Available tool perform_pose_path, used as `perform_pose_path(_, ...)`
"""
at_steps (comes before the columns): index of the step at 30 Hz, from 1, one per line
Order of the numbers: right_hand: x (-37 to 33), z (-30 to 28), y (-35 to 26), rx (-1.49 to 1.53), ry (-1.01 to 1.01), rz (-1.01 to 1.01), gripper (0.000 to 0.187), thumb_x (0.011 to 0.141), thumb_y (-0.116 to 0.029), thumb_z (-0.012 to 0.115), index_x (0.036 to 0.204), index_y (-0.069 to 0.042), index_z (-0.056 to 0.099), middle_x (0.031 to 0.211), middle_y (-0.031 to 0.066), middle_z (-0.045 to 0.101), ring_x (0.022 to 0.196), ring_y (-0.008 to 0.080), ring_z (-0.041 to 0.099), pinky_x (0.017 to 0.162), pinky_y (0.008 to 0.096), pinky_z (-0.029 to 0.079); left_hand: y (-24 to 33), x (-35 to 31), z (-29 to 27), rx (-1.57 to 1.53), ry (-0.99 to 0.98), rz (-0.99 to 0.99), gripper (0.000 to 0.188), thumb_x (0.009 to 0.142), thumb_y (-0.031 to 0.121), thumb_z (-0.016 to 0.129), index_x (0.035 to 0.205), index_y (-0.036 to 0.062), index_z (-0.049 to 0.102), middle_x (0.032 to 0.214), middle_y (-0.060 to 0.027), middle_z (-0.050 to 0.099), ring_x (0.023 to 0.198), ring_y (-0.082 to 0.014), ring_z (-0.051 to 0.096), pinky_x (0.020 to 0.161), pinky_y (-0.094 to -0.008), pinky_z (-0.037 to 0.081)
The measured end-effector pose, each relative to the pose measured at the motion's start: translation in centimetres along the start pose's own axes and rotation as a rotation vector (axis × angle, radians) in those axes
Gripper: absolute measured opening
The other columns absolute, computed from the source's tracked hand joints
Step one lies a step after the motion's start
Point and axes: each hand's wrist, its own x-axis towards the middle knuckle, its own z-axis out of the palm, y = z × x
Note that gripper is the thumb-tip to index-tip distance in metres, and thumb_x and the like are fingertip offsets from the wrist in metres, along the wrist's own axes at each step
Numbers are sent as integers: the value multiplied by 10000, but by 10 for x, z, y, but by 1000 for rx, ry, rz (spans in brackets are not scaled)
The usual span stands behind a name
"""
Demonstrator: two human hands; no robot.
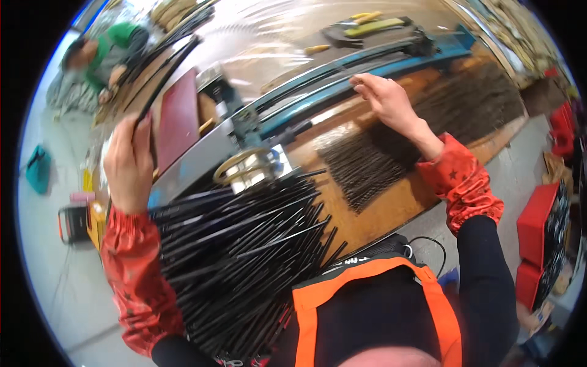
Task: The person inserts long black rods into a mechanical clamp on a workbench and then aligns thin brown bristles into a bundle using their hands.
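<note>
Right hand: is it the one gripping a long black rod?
No, the black rod is in the left hand, and the right hand looks empty.

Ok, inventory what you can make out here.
Long thin rod: one, black, upper left
Heaped thin rods: dozens, black, lower left
Textured thin strips: many, dark brown, bench right
Long metal rail: one, blue, bench centre
Flat smooth panel: one, dark red, left of rail
Slim tool handles: about three, yellow, far bench
Wooden bench: one, brown, centre
Box-shaped bins: two, red, far right
Crumpled bundle: one, teal, floor left
Co-worker: one, green top, upper left
Sleeve covers: two, red patterned, forearms
Left hand: one, holding rod
Right hand: one, near rail
</note>
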Motion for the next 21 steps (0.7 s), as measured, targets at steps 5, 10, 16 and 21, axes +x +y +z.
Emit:
perform_pose_path(5,81,52,-88,577,-241,52,241,994,-272,620,1076,-53,680,741,72,649,720,139,658,648,302,505,-4,3,-18,-106,138,-104,237,943,126,664,1145,4,646,977,-211,687,784,-365,669,691,-395,524)
perform_pose_path(10,138,114,-147,559,-303,-314,174,967,-177,663,1032,-24,715,785,54,712,734,84,646,664,256,507,-28,-40,-46,7,100,-158,210,956,90,630,1139,-11,654,954,-213,696,808,-327,675,734,-357,520)
perform_pose_path(16,142,140,-146,462,-224,-430,195,929,-241,689,985,-61,739,749,64,714,674,159,684,650,290,520,-43,-106,-57,23,-1,-368,208,937,76,646,1122,-20,656,957,-225,683,840,-375,668,733,-413,521)
perform_pose_path(21,150,155,-180,18,-583,-486,179,943,-246,633,904,-88,707,733,66,678,791,253,671,852,411,457,-47,-104,-44,-4,2,-338,220,939,118,665,1111,-19,668,938,-206,691,799,-355,670,702,-397,520)
